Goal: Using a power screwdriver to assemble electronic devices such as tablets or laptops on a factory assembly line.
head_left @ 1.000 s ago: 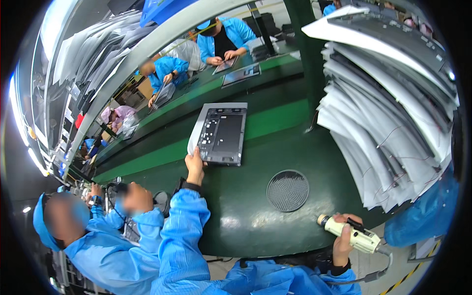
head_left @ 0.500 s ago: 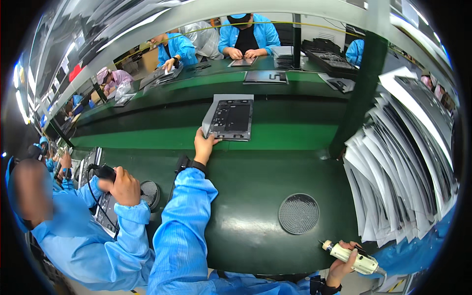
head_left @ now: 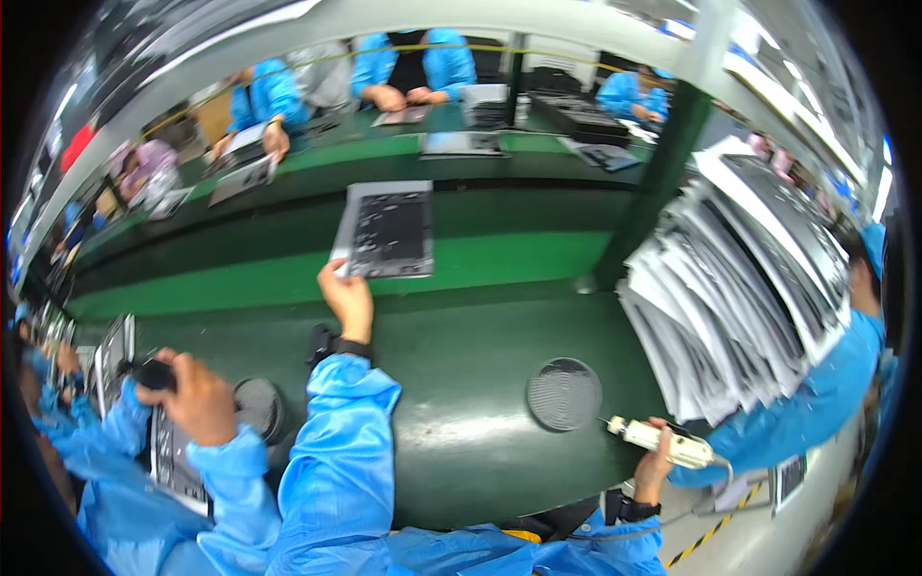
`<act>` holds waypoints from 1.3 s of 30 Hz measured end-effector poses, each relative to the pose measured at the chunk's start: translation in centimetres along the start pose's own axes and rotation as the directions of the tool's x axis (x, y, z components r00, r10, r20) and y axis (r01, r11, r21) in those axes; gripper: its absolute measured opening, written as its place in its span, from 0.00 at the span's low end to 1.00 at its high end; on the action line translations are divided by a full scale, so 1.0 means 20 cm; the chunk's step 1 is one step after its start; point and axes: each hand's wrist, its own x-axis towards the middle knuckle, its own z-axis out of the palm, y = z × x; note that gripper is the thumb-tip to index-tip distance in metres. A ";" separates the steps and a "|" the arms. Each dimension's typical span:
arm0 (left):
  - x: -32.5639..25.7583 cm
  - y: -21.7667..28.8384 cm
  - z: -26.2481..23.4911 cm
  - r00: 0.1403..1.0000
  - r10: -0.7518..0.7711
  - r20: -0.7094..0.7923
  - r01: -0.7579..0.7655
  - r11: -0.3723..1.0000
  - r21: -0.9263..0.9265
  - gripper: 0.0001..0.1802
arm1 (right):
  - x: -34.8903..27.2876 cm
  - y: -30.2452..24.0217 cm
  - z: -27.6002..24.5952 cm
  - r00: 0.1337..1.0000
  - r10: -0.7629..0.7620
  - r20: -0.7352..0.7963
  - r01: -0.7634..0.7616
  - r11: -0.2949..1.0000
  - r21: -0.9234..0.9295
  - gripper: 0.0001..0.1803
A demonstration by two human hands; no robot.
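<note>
Dark green post [head_left: 672, 134] stands right of centre, turning pale toward its top, where an off-white beam [head_left: 432, 19] crosses. Far tabletop [head_left: 341, 144] carries a black case [head_left: 576, 117], a stack of flat pieces [head_left: 485, 108] to its left, one panel [head_left: 463, 144] nearer the edge. Co-worker in blue jacket [head_left: 449, 67] behind. Floor, lower right: black-and-yellow striped tape [head_left: 715, 525].

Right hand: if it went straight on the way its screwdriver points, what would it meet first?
Probably the round grey dish on the green table: the screwdriver in the right hand points toward it. Height is unclear, so it might pass above.
</note>
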 end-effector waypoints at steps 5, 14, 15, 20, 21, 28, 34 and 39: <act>-0.05 0.15 0.01 0.959 0.280 0.051 -0.279 0.960 -0.037 0.21 | -0.02 -0.06 0.02 0.996 0.090 -0.002 -0.090 0.996 0.018 0.15; -0.60 0.92 0.06 0.834 0.394 0.387 -0.310 0.914 -0.262 0.16 | -0.03 -0.17 0.04 0.983 -0.024 0.183 -0.016 0.976 0.215 0.15; -0.64 1.11 0.08 0.818 0.357 0.451 -0.228 0.921 -0.314 0.16 | -0.03 -0.21 0.03 0.984 -0.019 0.179 -0.025 0.971 0.238 0.15; -0.74 1.87 0.23 0.503 0.710 0.493 -0.475 0.704 -0.528 0.12 | 0.23 -0.46 -0.06 0.878 -0.293 0.379 0.407 0.873 -0.267 0.20; -0.76 2.00 0.24 0.425 0.776 0.466 -0.542 0.630 -0.556 0.13 | 0.25 -0.53 -0.05 0.873 -0.204 0.443 0.390 0.837 -0.383 0.21; -0.83 2.53 0.41 -0.044 0.932 0.359 -0.802 0.182 -0.569 0.22 | 0.32 -0.32 -0.02 0.847 0.063 0.528 0.360 0.663 -0.656 0.32; -0.85 2.65 0.45 -0.295 0.912 0.286 -0.819 -0.087 -0.568 0.21 | 0.22 -0.28 -0.03 0.872 0.005 0.490 0.421 0.505 -0.754 0.31; -0.86 2.71 0.48 -0.395 0.882 0.256 -0.814 -0.207 -0.543 0.16 | 0.15 -0.47 -0.12 0.880 -0.069 0.470 0.406 0.622 -0.669 0.27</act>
